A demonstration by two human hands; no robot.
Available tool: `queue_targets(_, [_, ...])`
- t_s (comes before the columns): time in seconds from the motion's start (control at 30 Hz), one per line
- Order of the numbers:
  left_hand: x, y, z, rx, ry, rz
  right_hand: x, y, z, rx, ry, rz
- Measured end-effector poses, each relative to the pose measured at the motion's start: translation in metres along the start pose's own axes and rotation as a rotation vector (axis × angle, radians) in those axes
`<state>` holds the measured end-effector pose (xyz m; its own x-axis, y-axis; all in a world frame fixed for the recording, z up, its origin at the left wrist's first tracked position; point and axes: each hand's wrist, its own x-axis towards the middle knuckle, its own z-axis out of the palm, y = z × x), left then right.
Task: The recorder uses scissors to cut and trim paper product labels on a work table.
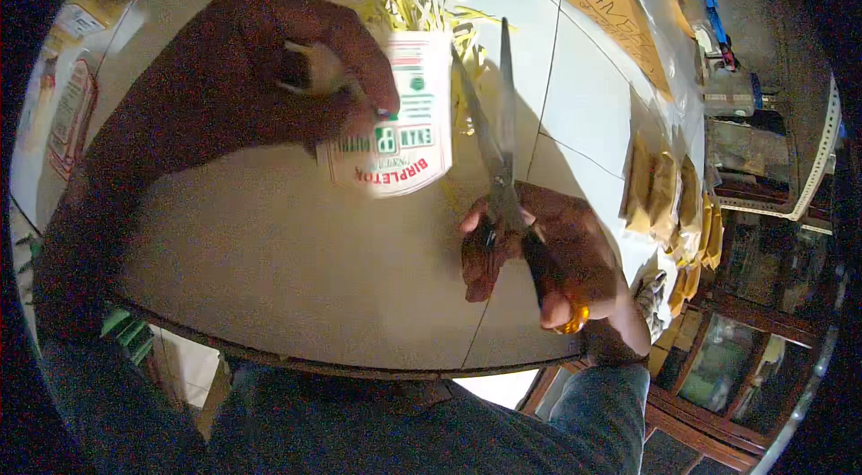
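Observation:
My left hand (303,71) pinches a white printed paper label (417,104) with red and green print, held upside down over the table. In my right hand (566,259) is a pair of metal scissors (502,158), blades parted and pointing away from me, just right of the label. A ring with an orange stone (574,319) sits on a finger of that hand. Beyond the label lies a heap of yellow and white paper strips (414,7), partly hidden behind it.
The white tiled table (586,111) has a curved near edge. On the right stand brown packets (656,195), a brown envelope with handwriting (613,17) and clear plastic. Another printed label (73,115) lies at the left. A wooden cabinet with glass panes (720,360) is at the lower right.

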<state>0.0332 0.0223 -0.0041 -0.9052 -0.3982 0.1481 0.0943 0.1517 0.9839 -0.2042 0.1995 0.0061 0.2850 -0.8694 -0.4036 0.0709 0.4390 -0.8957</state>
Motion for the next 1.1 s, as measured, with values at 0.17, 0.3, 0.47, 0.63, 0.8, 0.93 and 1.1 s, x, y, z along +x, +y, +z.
queue_targets(0.17, [0.006,-0.002,-0.001,0.241,0.337,-0.293,0.004,0.011,-0.001,-0.171,-0.178,-0.371])
queue_targets(0.3, [0.002,-0.007,0.007,0.183,0.365,-0.068,0.002,0.023,0.002,-0.231,-0.096,-0.386])
queue_targets(0.47, [0.0,-0.014,0.009,0.427,0.412,0.04,0.003,0.024,0.004,-0.346,-0.135,-0.384])
queue_targets(0.63, [0.001,-0.021,0.011,0.323,0.398,0.105,0.004,0.018,0.011,-0.209,0.002,-0.307])
queue_targets(0.8, [-0.001,-0.017,0.012,0.329,0.378,0.095,0.004,0.014,0.014,-0.284,-0.047,-0.341])
queue_targets(0.93, [0.001,-0.01,0.012,0.632,0.358,0.048,0.003,0.016,0.016,-0.145,0.048,-0.299])
queue_targets(1.1, [0.005,-0.001,0.008,0.953,0.286,0.135,0.002,0.021,0.011,-0.215,-0.028,-0.344])
